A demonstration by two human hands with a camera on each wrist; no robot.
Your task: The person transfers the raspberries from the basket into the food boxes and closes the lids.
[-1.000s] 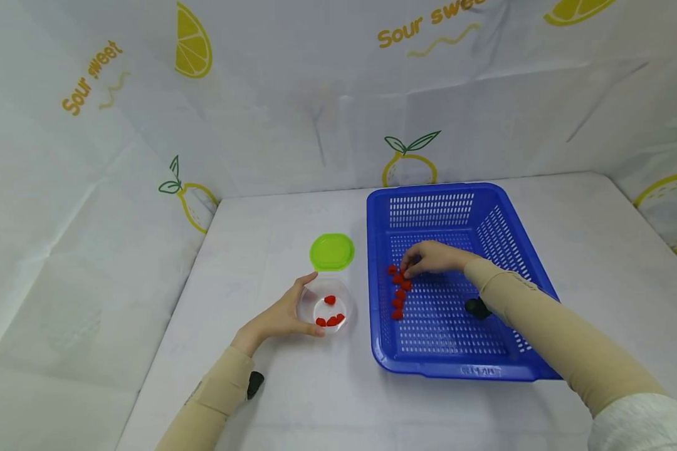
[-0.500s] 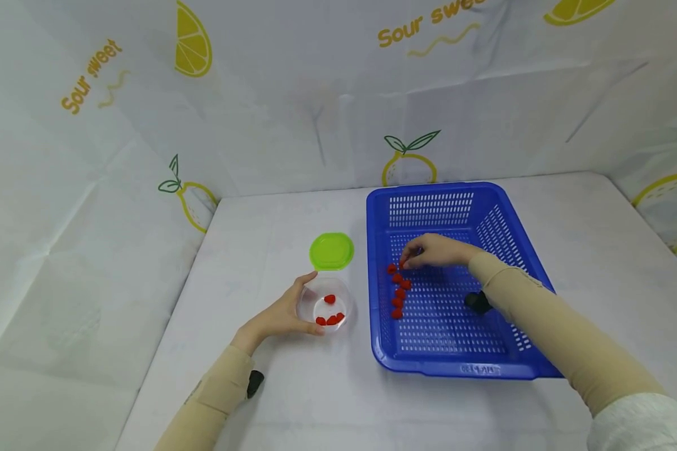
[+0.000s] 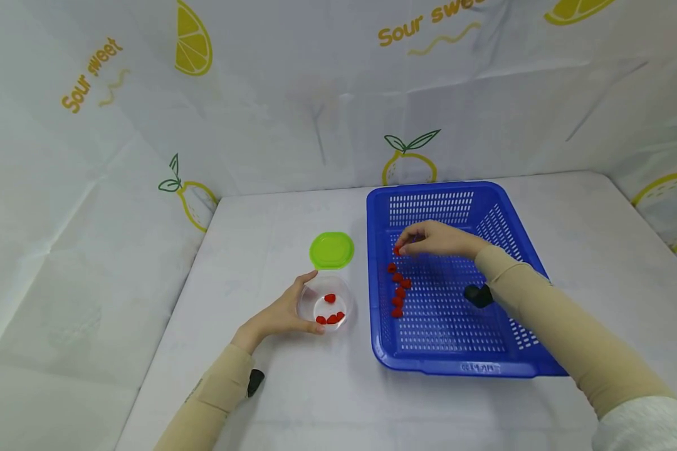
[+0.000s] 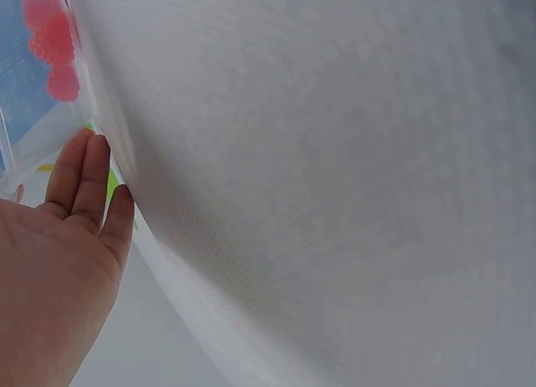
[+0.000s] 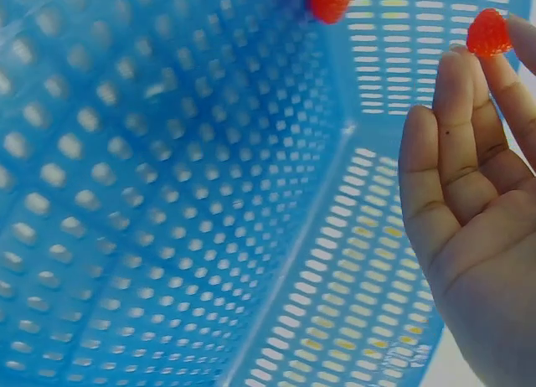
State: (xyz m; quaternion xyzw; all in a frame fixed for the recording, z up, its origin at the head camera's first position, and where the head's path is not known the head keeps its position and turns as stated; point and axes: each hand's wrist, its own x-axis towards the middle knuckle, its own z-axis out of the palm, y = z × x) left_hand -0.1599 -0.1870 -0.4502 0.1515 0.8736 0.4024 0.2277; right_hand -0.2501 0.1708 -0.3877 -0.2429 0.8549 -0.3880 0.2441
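My left hand [image 3: 279,314] holds a clear round plastic tub [image 3: 345,294] between thumb and fingers on the white table. Several red raspberries [image 3: 330,298] lie inside the tub; some show pink through its wall in the left wrist view, raspberries [image 4: 52,39]. Over the blue basket, my right hand [image 3: 440,239] pinches one raspberry [image 5: 488,33] between thumb and fingertips. Below that hand, more raspberries [image 3: 400,292] form a rough line along the left side of the basket floor. One basket raspberry [image 5: 328,2] also appears in the right wrist view.
The blue slotted basket [image 3: 446,367] stands right of the tub, its raised rim between tub and right hand. A green lid [image 3: 331,250] lies flat just behind the tub. White cloth [image 3: 293,113] with lemon prints rises behind the table.
My right hand has moved away from the row of raspberries toward the back of the basket, taking one raspberry with it. The left hand and tub stay in place.
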